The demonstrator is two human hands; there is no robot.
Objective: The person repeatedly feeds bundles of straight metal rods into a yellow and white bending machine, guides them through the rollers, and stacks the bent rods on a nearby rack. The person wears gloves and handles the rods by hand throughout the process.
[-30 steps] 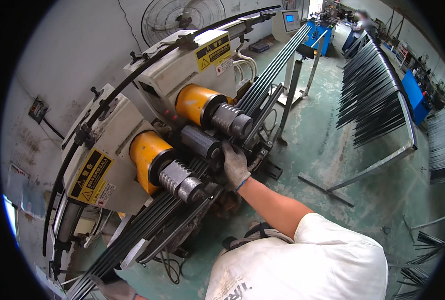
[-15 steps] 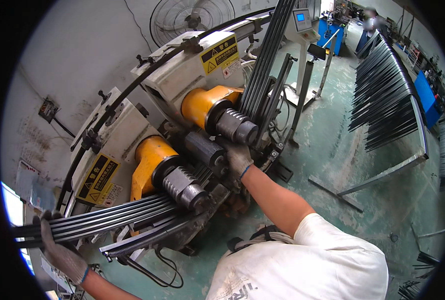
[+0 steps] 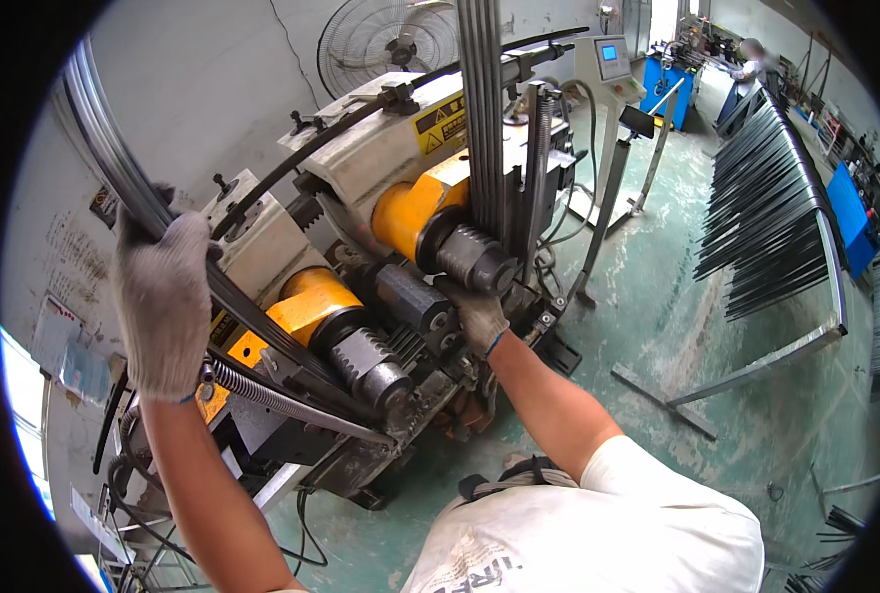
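My left hand (image 3: 168, 306), in a grey knit glove, is closed round a bundle of dark metal tubes (image 3: 114, 148). These slope steeply up to the left from the bending machine (image 3: 356, 128). My right hand (image 3: 481, 318), also gloved, reaches in beside a dark central block (image 3: 410, 296); its fingers are mostly hidden. Close by are a left ribbed roller (image 3: 366, 364) and a right ribbed roller (image 3: 474, 257), each below a yellow bending arm (image 3: 311, 301). Another stretch of tubes (image 3: 481, 109) stands almost upright at the right roller.
A coil spring (image 3: 272, 392) lies below the left tubes. Behind the machine is a large fan (image 3: 390, 44). A control panel (image 3: 610, 61) stands at the back. On the right, a rack (image 3: 756, 376) bears many bent dark tubes. A person (image 3: 746, 74) is far off.
The left tubes have swung up from nearly level to steep, my left hand rising with them. The right tubes have tipped closer to upright. My right hand stays by the central block.
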